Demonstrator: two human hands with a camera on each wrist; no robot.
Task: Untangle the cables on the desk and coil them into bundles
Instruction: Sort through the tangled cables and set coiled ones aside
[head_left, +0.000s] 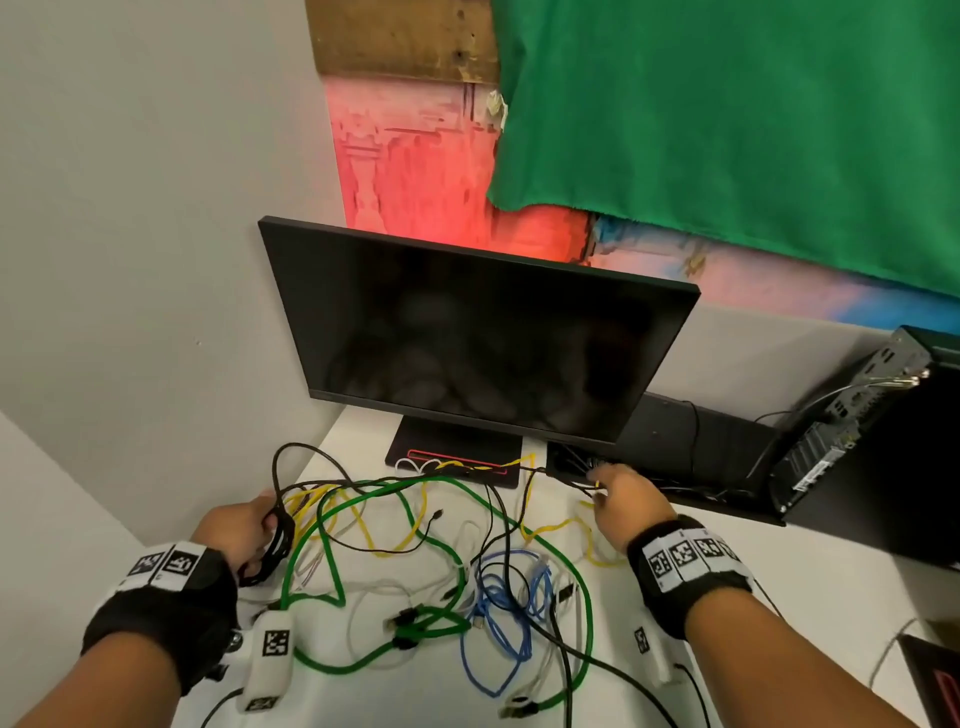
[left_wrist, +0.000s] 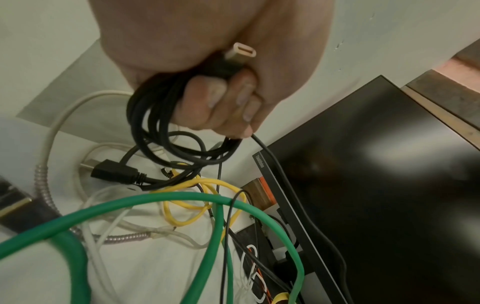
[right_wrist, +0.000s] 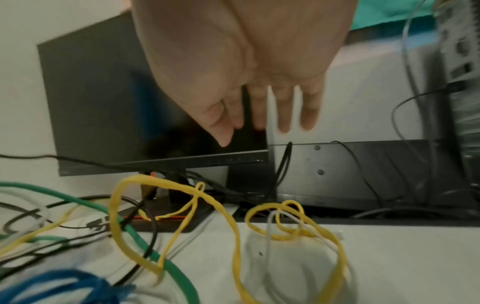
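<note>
Both forearms enter from the lower corners of the head view, each with a black wrist band carrying square printed markers. At the lower left of this view the left hand (head_left: 244, 530) has its fingers curled tight around a black cable coil (head_left: 272, 545), several loops gathered together. In the left wrist view a pale flat connector (left_wrist: 240, 51) sticks out from the top of the fist, and one black strand leaves the hand toward the monitor (head_left: 467, 327).

At the centre right, the right hand (head_left: 621, 493) reaches out above the white desk (head_left: 426, 696), close to the yellow cable (head_left: 558, 527). In the right wrist view its fingers (right_wrist: 285, 111) are straight and a little spread, and they hold nothing.

Across the lower middle of the head view lies the tangle: a thick green cable (head_left: 524, 527) in wide loops, a blue cable (head_left: 498, 613) bunched at the centre bottom, thin white cables and more black ones. All cross each other on the desk in front of the monitor stand (head_left: 452, 447).

Behind, in the upper right, hangs a green cloth (head_left: 727, 114). At the right edge stands a black computer case (head_left: 852, 431) with its rear ports visible.
</note>
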